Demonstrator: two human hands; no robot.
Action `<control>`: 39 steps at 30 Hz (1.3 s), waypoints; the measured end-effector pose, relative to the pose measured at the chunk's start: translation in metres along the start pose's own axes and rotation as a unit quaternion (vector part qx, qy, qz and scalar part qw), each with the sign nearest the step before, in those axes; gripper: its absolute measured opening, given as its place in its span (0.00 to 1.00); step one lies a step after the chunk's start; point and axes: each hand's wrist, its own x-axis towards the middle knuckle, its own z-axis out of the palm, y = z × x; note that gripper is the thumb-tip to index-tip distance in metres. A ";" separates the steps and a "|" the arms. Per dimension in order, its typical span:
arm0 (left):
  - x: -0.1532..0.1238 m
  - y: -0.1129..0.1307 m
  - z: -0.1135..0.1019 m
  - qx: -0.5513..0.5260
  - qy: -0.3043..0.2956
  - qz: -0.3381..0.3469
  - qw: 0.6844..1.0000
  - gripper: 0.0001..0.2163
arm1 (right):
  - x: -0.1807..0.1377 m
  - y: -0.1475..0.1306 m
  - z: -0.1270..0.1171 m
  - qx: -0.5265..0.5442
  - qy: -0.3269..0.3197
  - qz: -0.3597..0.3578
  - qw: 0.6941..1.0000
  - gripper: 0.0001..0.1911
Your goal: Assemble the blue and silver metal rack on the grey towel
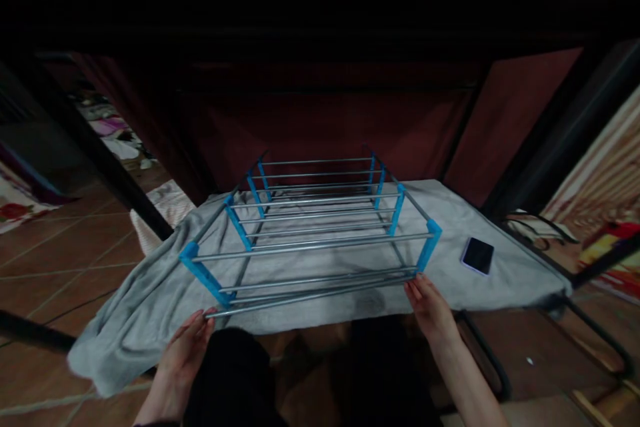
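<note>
A rack frame of grey metal tubes and blue plastic connectors (203, 273) lies on a grey cloth (330, 310) in front of me. My left hand (187, 347) grips the near left end of a loose metal tube (280, 302), which slants toward the frame's front right corner. At that corner my right hand (424, 300) has its fingers closed at the tube's other end, just below the blue connector (429, 248). The right fingertips partly hide how the tube end meets the connector.
A phone (477, 256) lies on the cloth to the right. Dark metal legs (107, 153) stand at both sides, with a dark beam overhead. Beyond is a dark red panel (325, 123). On the tiled floor at left are a pale cloth (163, 213) and heaped fabrics (117, 137).
</note>
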 end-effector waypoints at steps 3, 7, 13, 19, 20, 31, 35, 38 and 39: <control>0.002 -0.002 0.000 0.000 -0.013 0.013 1.000 0.11 | 0.005 -0.003 0.009 0.011 0.005 0.001 1.000 0.11; 0.003 -0.006 -0.002 0.012 -0.020 0.032 0.999 0.11 | 0.013 -0.007 0.018 0.027 0.003 0.003 1.000 0.11; -0.002 -0.010 -0.001 0.038 -0.052 0.078 0.995 0.10 | 0.022 -0.011 0.028 0.029 -0.017 -0.002 0.999 0.11; -0.003 -0.010 -0.003 0.045 -0.068 0.078 0.994 0.09 | 0.029 -0.013 0.031 0.029 -0.022 -0.003 0.999 0.10; -0.003 -0.011 -0.003 0.048 -0.075 0.077 0.993 0.09 | 0.030 -0.013 0.030 0.028 -0.022 -0.003 0.999 0.09; -0.012 -0.009 0.004 0.054 -0.078 0.054 0.994 0.11 | 0.037 -0.016 0.030 0.027 -0.014 -0.003 1.000 0.08; -0.011 -0.010 0.003 0.059 -0.087 0.053 0.993 0.10 | 0.038 -0.017 0.031 0.033 -0.009 0.000 0.999 0.07; -0.011 -0.011 0.002 0.071 -0.095 0.064 0.991 0.10 | 0.038 -0.018 0.030 0.035 -0.004 0.000 0.999 0.08; -0.012 -0.011 0.003 0.076 -0.096 0.067 0.990 0.10 | 0.038 -0.018 0.030 0.035 -0.003 0.000 0.999 0.09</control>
